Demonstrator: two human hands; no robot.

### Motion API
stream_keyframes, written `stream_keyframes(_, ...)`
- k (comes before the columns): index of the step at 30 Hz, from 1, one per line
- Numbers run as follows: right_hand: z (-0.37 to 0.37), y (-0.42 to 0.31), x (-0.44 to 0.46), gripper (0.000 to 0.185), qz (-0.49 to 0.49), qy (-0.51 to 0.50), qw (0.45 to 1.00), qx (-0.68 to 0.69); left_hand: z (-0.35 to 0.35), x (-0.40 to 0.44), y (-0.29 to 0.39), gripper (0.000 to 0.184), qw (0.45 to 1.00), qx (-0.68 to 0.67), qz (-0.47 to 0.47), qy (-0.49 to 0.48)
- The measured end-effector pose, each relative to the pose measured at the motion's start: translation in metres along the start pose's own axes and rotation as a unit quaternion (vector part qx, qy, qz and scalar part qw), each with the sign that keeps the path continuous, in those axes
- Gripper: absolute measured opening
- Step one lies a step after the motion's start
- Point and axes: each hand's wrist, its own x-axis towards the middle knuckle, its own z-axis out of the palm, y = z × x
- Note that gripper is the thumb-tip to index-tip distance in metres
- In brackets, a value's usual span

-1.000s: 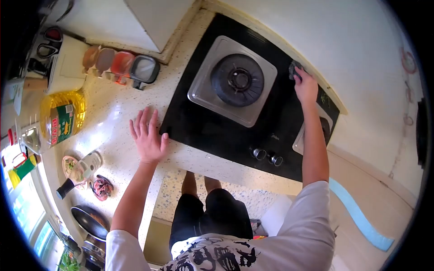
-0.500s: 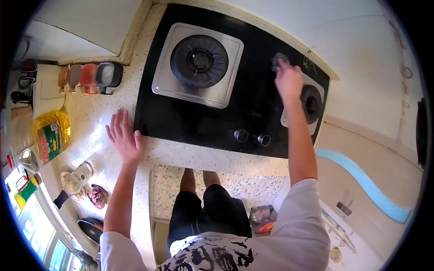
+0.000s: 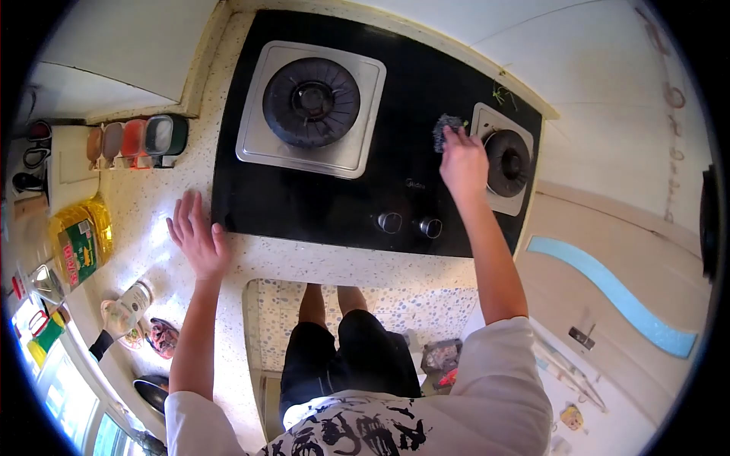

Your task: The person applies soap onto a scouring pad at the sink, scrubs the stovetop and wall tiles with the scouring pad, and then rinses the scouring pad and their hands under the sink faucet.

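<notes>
My right hand (image 3: 465, 163) is closed on a dark grey steel wool scourer (image 3: 444, 134), which rests on the black glass gas stove (image 3: 407, 91) just left of the small burner (image 3: 507, 163). A few green scraps (image 3: 502, 94) lie at the stove's back edge, beyond the hand. With fingers spread, my left hand (image 3: 200, 239) lies flat on the speckled countertop (image 3: 182, 163), close to the stove's left front corner. The large burner (image 3: 312, 102) sits on a steel plate between the hands, and two knobs (image 3: 390, 222) are near the front edge.
Seasoning boxes (image 3: 135, 140) stand in a row at the back left, with an oil bottle (image 3: 82, 239) in front of them. Nearer the window are a jar (image 3: 135, 302), a plate of food (image 3: 162, 337) and a black pan (image 3: 152, 391). A wall borders the stove's back.
My right hand has drawn the scourer toward me and away from the stove's back edge, uncovering more of the small burner's plate. My left hand stays on the countertop. The view has shifted slightly.
</notes>
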Motion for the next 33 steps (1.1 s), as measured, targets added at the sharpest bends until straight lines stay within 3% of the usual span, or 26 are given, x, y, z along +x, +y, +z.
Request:
stream_keyframes(3,0.005,0.027,0.014,0.047,0.004,0.005,1.0,0.018,0.0,0.0,-0.001,0.064,1.0,-0.001,0.001,0.003)
stream_keyframes(9,0.01,0.06,0.086,0.027,0.061,-0.046,0.996,-0.043,0.003,-0.001,-0.004,0.063,1.0,0.007,0.001,0.001)
stream_keyframes(11,0.007,0.082,0.107,0.022,0.153,-0.097,0.982,-0.057,0.003,-0.002,-0.004,0.063,1.0,0.006,0.001,0.003)
stream_keyframes(12,0.007,0.09,0.111,0.022,0.16,-0.077,0.984,-0.033,0.003,-0.001,-0.004,0.063,1.0,0.007,-0.001,0.003)
stream_keyframes(15,0.018,0.081,0.105,0.035,0.093,-0.052,0.993,-0.057,0.003,-0.001,-0.004,0.064,1.0,0.007,-0.002,0.003)
stream_keyframes(18,0.008,0.004,0.08,0.03,0.015,-0.024,1.0,-0.005,0.006,-0.001,-0.005,0.065,1.0,0.007,-0.007,0.008)
stream_keyframes(19,0.014,-0.018,0.068,0.032,-0.041,0.062,0.997,0.023,0.004,-0.001,-0.004,0.065,1.0,0.007,-0.009,0.004)
stream_keyframes(20,0.013,-0.037,0.062,0.034,-0.069,0.069,0.995,0.033,0.003,-0.001,-0.003,0.065,1.0,0.007,-0.011,0.001)
stream_keyframes(21,0.014,-0.048,0.06,0.039,-0.069,0.067,0.994,0.049,0.003,-0.001,-0.003,0.065,1.0,0.006,-0.012,0.001)
stream_keyframes(24,0.013,-0.019,0.08,0.028,-0.027,0.048,0.997,0.055,0.004,-0.001,-0.003,0.065,1.0,0.002,-0.013,0.001)
stream_keyframes(26,0.008,0.018,0.104,0.025,0.071,-0.019,0.997,-0.008,0.003,-0.002,-0.003,0.064,1.0,0.006,-0.015,0.0)
stream_keyframes(28,0.011,0.046,0.117,0.023,0.119,0.008,0.993,0.007,0.003,-0.001,-0.003,0.064,1.0,0.012,-0.014,-0.001)
stream_keyframes(31,0.025,0.033,0.123,0.021,0.055,0.039,0.998,0.002,0.0,-0.001,0.0,0.063,1.0,0.014,-0.009,-0.003)
stream_keyframes(33,0.013,-0.022,0.111,0.025,-0.013,0.022,0.999,0.038,0.0,0.0,0.0,0.063,1.0,0.011,-0.01,-0.002)
